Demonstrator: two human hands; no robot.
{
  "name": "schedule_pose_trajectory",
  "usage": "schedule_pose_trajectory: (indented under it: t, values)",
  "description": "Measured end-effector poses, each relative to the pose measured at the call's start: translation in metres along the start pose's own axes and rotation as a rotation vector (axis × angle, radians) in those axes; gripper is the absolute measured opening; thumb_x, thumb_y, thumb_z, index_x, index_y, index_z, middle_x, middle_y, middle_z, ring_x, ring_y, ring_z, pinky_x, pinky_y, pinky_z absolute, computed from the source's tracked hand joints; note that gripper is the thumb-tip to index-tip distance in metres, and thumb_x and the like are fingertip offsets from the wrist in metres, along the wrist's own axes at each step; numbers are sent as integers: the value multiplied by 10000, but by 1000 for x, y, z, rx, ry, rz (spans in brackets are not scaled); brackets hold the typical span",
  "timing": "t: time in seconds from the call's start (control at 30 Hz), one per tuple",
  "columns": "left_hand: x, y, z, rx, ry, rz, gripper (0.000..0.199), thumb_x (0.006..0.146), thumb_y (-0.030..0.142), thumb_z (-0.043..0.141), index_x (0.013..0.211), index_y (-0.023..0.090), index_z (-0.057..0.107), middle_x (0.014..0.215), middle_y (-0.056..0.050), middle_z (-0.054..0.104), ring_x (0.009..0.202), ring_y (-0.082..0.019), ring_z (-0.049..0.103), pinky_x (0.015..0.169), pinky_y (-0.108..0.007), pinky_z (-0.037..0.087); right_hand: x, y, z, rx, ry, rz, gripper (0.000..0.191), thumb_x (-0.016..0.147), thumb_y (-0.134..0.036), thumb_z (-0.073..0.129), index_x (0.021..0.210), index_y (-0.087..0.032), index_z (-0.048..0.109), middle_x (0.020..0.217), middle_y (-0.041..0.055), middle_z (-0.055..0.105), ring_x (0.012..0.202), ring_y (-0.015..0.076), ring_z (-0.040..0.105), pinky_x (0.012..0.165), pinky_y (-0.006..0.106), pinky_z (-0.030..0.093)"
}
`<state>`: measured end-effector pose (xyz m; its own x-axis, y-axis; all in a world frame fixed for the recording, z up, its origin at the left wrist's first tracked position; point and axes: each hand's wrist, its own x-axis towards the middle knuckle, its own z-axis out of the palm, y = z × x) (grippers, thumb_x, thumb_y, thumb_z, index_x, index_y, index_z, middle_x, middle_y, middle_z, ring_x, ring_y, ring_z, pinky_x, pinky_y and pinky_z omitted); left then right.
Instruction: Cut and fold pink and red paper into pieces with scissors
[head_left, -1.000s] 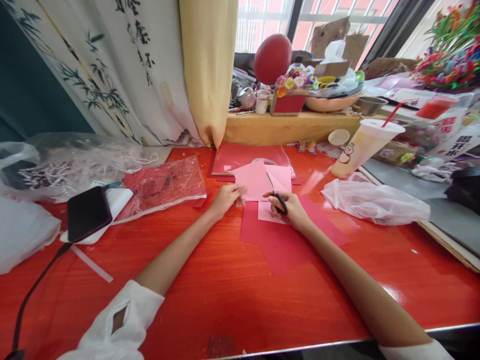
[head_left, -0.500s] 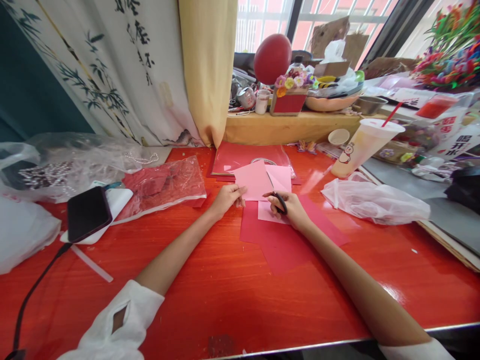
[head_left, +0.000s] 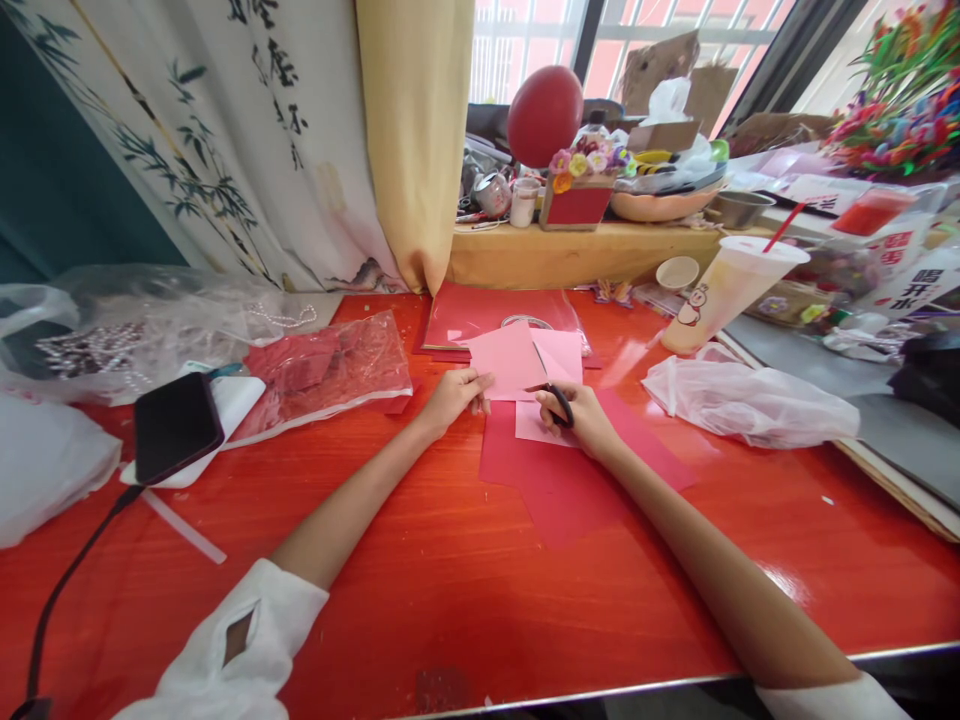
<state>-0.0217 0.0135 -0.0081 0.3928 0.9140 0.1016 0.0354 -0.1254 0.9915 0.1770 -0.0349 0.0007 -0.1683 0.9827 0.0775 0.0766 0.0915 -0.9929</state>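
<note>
My left hand (head_left: pixel 455 399) pinches the left edge of a pink sheet of paper (head_left: pixel 504 362), held up a little over the table. Black-handled scissors (head_left: pixel 559 406) are in my right hand (head_left: pixel 583 424), fingers through the loops. Their blades point up and to the left at the pink paper, which has a slanting slit between its left part and right part. Beneath my right hand lies a smaller pink piece (head_left: pixel 534 424), on top of red paper (head_left: pixel 517 470) spread over the table.
Behind the paper lies a red packet (head_left: pixel 480 305). A plastic bag of red pieces (head_left: pixel 337 365) and a phone (head_left: pixel 176 428) with a cable are at left. On the right stand a drink cup (head_left: pixel 731 290) and a crumpled clear bag (head_left: pixel 750 403). The table (head_left: pixel 420 590) is glossy red.
</note>
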Motion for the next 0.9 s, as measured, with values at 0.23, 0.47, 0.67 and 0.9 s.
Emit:
schedule_pose_trajectory:
  t: [0.23, 0.47, 0.67, 0.9]
  values:
    - [0, -1, 0, -3, -15, 9, 386, 768, 480, 546, 592, 138, 515, 471, -12, 574, 396, -69, 441, 438, -203, 333, 0, 1, -1, -8, 0, -14, 300, 738, -440, 609, 745, -142, 574, 447, -43, 499, 343, 66, 391, 378, 211, 281]
    - [0, -1, 0, 1, -15, 9, 379, 771, 476, 545, 607, 135, 530, 493, -22, 595, 401, -70, 446, 440, -203, 334, 0, 2, -1, -3, 2, -19, 321, 723, -466, 614, 717, -150, 559, 448, -41, 506, 339, 66, 395, 375, 214, 281]
    - [0, 0, 0, 16, -21, -3, 390, 765, 489, 542, 600, 136, 525, 494, -20, 596, 400, -69, 447, 445, -205, 337, 0, 2, -2, -3, -3, -22, 321, 737, -461, 609, 694, -149, 545, 452, -39, 508, 339, 63, 394, 370, 210, 274]
    - [0, 0, 0, 23, -22, -2, 396, 767, 488, 540, 588, 136, 522, 493, -17, 597, 402, -68, 448, 448, -206, 336, 0, 3, -1, 0, -8, -26, 296, 752, -432, 611, 691, -151, 542, 453, -44, 507, 337, 60, 396, 373, 205, 281]
